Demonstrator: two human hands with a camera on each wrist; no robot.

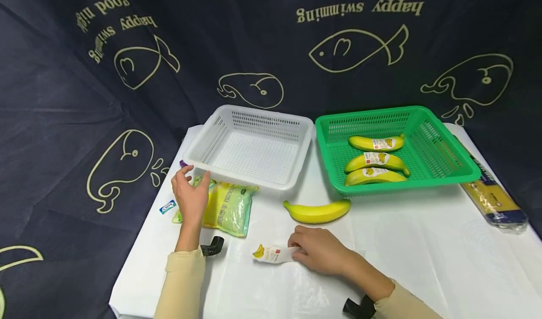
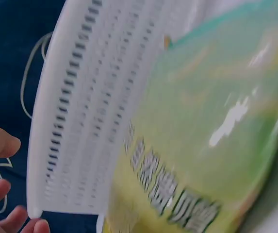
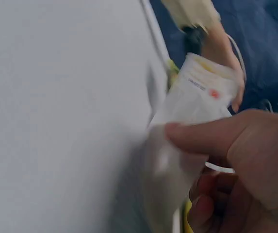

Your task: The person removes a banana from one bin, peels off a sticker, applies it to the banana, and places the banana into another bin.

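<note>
My right hand (image 1: 319,251) pinches a white printed wrapper (image 1: 273,254) with a small banana picture at its far end. In the right wrist view the thumb lies over this thin, glossy wrapper (image 3: 192,99). A bare yellow banana (image 1: 317,212) lies on the table just beyond that hand. Over the left end of a yellow-green printed bag (image 1: 230,208) hovers my left hand (image 1: 190,194), its fingers parted near the front left corner of the white basket (image 1: 237,174). Nothing shows between those fingers; in the left wrist view the fingertips (image 2: 8,145) appear beside the basket's rim.
A green basket (image 1: 461,173) at the back right holds three bananas (image 1: 374,161) with white labels. To its right lies a yellow and dark blue packet (image 1: 493,199). A small blue-green label (image 1: 167,207) sits near the table's left edge. Dark printed cloth (image 1: 271,41) hangs behind.
</note>
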